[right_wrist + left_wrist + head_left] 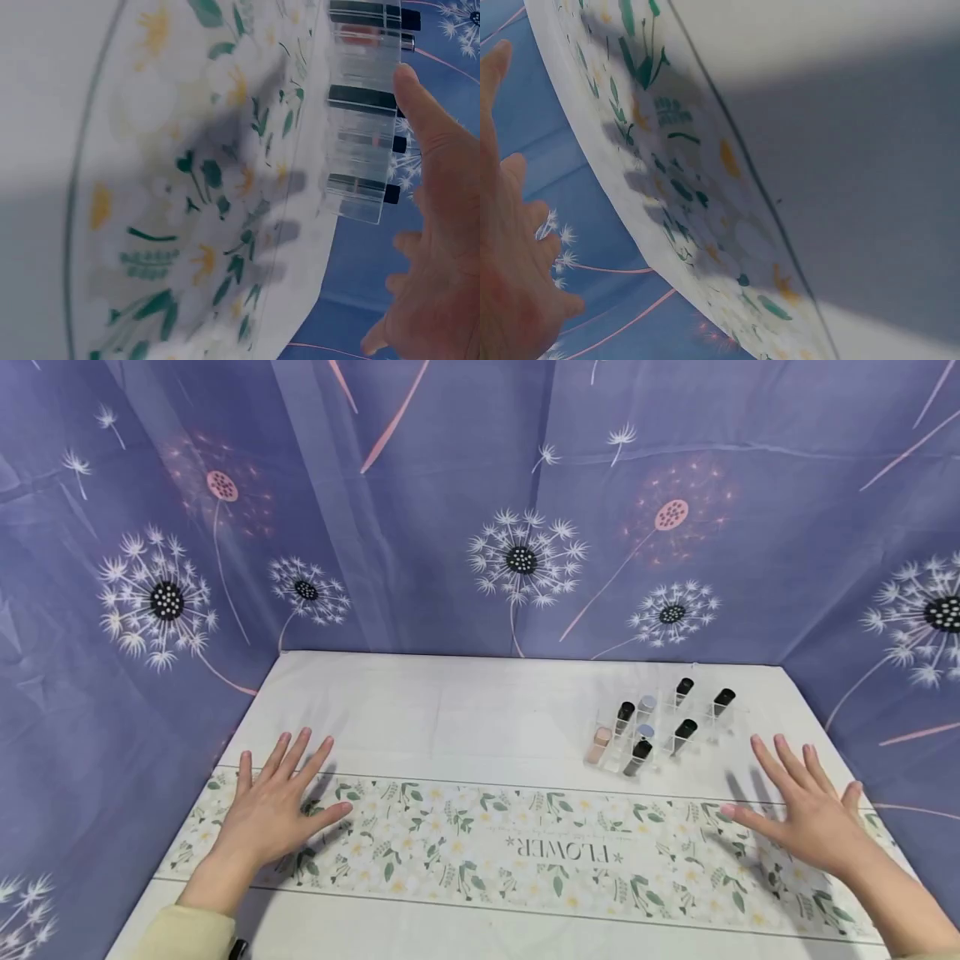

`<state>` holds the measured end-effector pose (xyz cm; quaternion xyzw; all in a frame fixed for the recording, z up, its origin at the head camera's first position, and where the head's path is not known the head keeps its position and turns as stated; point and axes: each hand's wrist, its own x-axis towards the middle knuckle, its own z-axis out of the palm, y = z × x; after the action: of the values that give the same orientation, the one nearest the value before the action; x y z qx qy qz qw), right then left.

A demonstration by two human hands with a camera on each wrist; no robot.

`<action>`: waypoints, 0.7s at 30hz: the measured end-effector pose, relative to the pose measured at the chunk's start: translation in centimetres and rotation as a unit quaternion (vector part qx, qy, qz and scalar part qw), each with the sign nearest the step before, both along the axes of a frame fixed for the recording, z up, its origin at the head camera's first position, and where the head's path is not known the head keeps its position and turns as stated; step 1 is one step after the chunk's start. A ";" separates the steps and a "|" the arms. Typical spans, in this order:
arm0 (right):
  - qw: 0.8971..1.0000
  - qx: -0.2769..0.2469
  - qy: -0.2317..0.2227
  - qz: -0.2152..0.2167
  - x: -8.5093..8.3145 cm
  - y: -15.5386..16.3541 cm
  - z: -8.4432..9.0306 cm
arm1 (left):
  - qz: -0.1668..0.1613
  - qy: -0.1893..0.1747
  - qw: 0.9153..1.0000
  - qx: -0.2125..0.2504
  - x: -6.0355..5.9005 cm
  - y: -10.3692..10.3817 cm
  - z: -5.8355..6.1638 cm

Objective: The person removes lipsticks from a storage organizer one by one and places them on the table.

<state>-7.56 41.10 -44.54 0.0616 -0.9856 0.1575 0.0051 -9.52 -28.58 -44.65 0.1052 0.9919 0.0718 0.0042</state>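
Observation:
My left hand (270, 814) is spread over the left part of a floral runner (465, 827), with nothing in it. Over the runner's right end my right hand (813, 810) is spread the same way, also holding nothing. Both hands cast shadows on the cloth beneath. Behind and left of the right hand stands a clear plastic holder (364, 202) with several small tubes in it. Some tubes have black caps, such as the dark tube (639, 757); a peach tube (599, 745) and two greyish-blue ones stand among them.
The runner, printed with "FLOWER", lies across a white-covered table (420, 710). Blue dandelion-print curtains (420, 527) close off the back and both sides. A small black object (238, 949) shows at the bottom edge by the left sleeve (187, 933).

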 end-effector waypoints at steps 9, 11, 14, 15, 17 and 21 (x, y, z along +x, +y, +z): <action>0.999 -0.040 -0.003 0.019 -2.5 1.0 1.4 | -0.018 0.010 1.000 -0.001 -0.6 0.2 0.8; 0.998 -0.053 -0.008 0.024 -3.2 1.4 1.5 | -0.019 0.008 1.000 0.001 -0.7 0.3 0.9; 0.996 -0.082 -0.017 0.033 -4.0 2.0 1.7 | -0.022 0.004 1.000 0.009 -0.8 0.4 1.0; 0.995 -0.091 -0.018 0.036 -4.3 2.2 1.8 | -0.023 0.003 1.000 0.012 -0.8 0.4 1.0; 0.993 -0.111 -0.019 0.047 -4.9 2.6 1.9 | -0.025 0.000 1.000 0.019 -0.9 0.5 1.1; 0.989 -0.134 -0.022 0.057 -6.2 2.9 2.3 | -0.029 -0.005 0.999 0.031 -1.1 0.6 1.1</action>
<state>-13.73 44.03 -42.24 0.1126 -0.9503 0.2896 -0.0177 -10.62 -28.00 -43.54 0.1333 0.9857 0.1031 0.0078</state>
